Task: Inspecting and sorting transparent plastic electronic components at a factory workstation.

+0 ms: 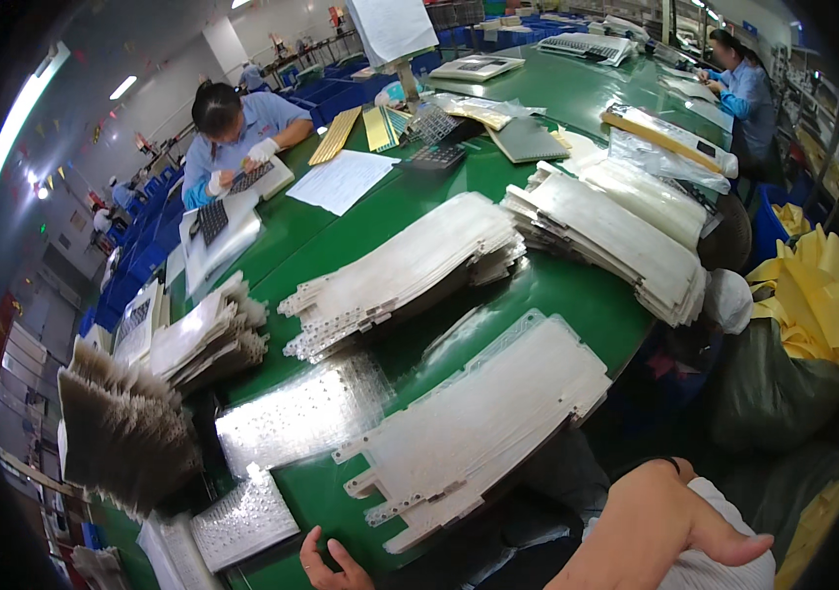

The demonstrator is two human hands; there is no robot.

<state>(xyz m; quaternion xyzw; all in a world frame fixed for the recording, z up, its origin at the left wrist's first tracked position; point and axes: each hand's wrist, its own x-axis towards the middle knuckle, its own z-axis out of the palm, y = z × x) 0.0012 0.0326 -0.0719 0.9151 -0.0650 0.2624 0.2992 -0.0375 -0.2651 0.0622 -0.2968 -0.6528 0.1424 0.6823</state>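
Note:
At the lower edge my left hand has its fingers apart and empty, beside the table's near edge. My right hand is at the lower right, away from the table, its thumb stretched out. Its other fingers are hidden, and a thin black band shows beside it. Between and beyond the hands lies a stack of thin whitish plastic sheets with tabbed ends; neither hand touches it. A shiny clear, dotted sheet is flat on the green table to its left. Near my left hand sits a smaller dotted sheet pile.
More sheet stacks lie in the middle, at the right and at the left. A co-worker handles a dark key panel at the far left; another person works far right. A bag with yellow sheets stands at right.

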